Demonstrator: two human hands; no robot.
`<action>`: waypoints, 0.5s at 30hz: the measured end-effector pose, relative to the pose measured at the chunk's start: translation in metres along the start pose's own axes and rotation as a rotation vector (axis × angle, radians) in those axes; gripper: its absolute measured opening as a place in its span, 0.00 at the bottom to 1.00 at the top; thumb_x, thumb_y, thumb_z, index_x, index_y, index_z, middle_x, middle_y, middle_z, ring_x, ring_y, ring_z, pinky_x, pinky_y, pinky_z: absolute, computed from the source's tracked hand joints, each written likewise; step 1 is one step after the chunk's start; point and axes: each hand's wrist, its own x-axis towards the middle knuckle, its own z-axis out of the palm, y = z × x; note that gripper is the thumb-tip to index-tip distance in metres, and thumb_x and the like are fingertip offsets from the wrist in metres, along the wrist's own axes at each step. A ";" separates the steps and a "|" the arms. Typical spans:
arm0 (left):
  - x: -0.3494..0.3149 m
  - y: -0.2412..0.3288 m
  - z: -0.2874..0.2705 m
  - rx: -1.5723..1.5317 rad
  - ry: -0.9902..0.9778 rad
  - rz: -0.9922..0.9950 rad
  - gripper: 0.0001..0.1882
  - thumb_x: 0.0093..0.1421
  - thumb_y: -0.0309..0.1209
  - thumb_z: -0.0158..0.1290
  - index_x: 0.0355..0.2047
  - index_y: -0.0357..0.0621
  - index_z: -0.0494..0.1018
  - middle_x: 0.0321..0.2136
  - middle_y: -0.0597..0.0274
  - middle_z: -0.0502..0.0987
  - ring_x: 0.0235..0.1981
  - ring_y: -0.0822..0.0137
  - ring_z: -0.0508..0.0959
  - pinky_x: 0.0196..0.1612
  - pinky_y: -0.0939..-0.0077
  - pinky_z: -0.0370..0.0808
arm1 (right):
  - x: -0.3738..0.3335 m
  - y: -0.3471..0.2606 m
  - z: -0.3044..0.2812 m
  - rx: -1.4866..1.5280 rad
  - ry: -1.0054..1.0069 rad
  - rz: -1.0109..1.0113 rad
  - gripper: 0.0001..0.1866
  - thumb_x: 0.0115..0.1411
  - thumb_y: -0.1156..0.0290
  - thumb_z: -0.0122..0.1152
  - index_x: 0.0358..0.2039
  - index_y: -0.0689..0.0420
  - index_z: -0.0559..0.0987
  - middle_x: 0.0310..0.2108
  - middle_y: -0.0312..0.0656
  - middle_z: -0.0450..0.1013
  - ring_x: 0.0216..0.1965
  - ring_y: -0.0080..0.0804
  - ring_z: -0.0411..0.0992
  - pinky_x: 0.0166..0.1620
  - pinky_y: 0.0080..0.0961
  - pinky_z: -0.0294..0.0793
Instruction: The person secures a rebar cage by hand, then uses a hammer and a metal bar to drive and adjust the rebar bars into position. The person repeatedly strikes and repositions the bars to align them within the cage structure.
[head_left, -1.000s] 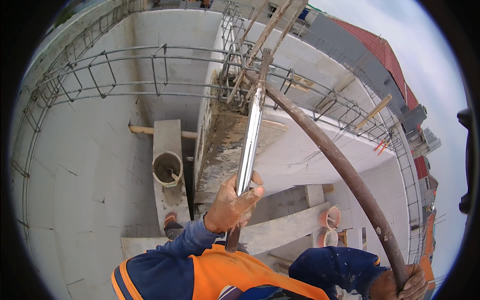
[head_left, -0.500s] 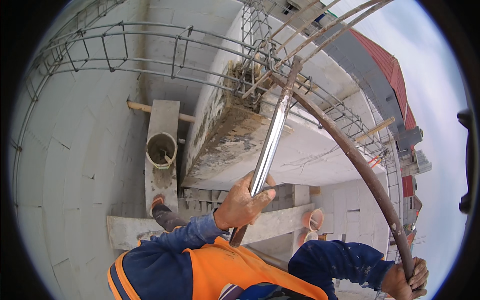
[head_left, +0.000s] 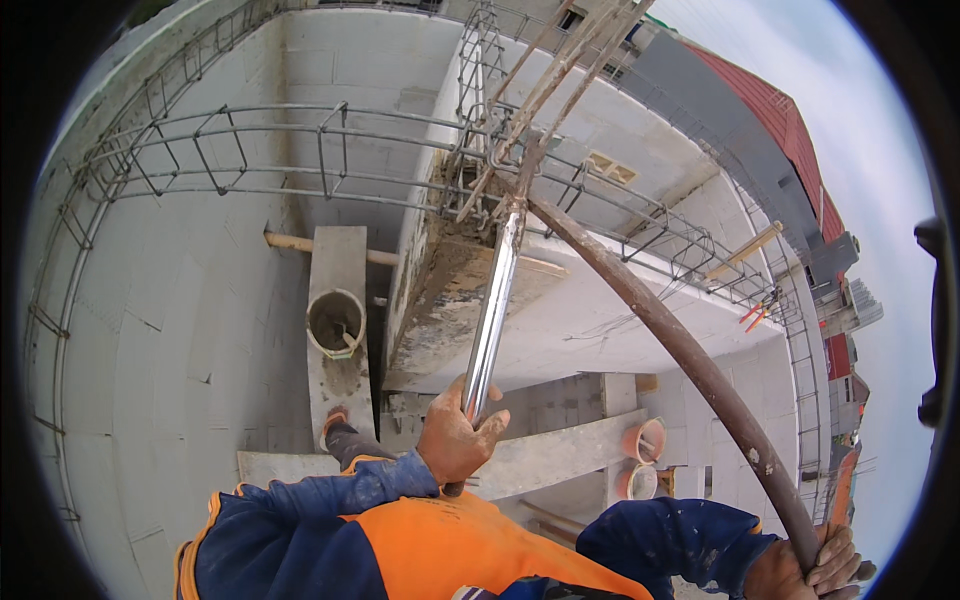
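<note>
My left hand (head_left: pixel 457 436) is wrapped round a silver metal bar (head_left: pixel 492 300) with rusty brown ends. The bar slants up to a rebar joint (head_left: pixel 492 165), where its top meets upright steel rods (head_left: pixel 568 85). At the lower right, my right hand (head_left: pixel 812 568) grips the end of a long brown metal pipe (head_left: pixel 690 355). The pipe runs up to the same joint and meets the bar near its top. How the two tools catch the rods is too cluttered to tell.
Rebar cages (head_left: pixel 290 178) run along the wall tops. A mortar bucket (head_left: pixel 336 322) stands on a plank (head_left: pixel 340 255) at the left, near my foot (head_left: pixel 336 425). Another plank (head_left: pixel 560 455) crosses below, with two buckets (head_left: pixel 643 440) at its right end. Block walls (head_left: pixel 180 330) surround this.
The whole view has shifted, with the joint now lower and further left. My left hand and the bar appear further left, the bar a little steeper. Both hands keep their grips.
</note>
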 end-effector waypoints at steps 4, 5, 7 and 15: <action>0.001 -0.005 0.004 -0.126 0.014 -0.002 0.10 0.58 0.29 0.59 0.39 0.41 0.72 0.19 0.70 0.69 0.20 0.77 0.68 0.25 0.75 0.68 | 0.015 0.003 -0.006 0.005 0.056 0.015 0.18 0.68 0.59 0.45 0.19 0.43 0.62 0.11 0.21 0.48 0.10 0.16 0.48 0.16 0.18 0.55; 0.001 -0.007 0.004 -0.115 0.030 0.015 0.09 0.58 0.28 0.59 0.38 0.41 0.72 0.19 0.69 0.70 0.21 0.77 0.69 0.25 0.75 0.68 | 0.018 0.001 -0.009 0.012 0.039 0.030 0.18 0.68 0.59 0.44 0.19 0.43 0.62 0.11 0.21 0.48 0.10 0.15 0.48 0.17 0.17 0.55; 0.000 -0.010 0.003 -0.091 0.059 0.056 0.08 0.59 0.27 0.58 0.37 0.40 0.72 0.20 0.69 0.71 0.21 0.77 0.70 0.26 0.76 0.69 | 0.024 0.002 -0.013 -0.124 -0.210 0.008 0.20 0.71 0.67 0.43 0.18 0.46 0.62 0.15 0.23 0.53 0.14 0.11 0.52 0.24 0.08 0.58; 0.001 -0.007 0.001 -0.145 0.031 -0.010 0.07 0.58 0.28 0.58 0.35 0.41 0.73 0.20 0.66 0.70 0.21 0.72 0.69 0.28 0.72 0.70 | 0.014 0.005 0.016 0.080 -0.172 0.068 0.19 0.69 0.61 0.43 0.18 0.42 0.60 0.11 0.21 0.48 0.11 0.13 0.53 0.18 0.17 0.61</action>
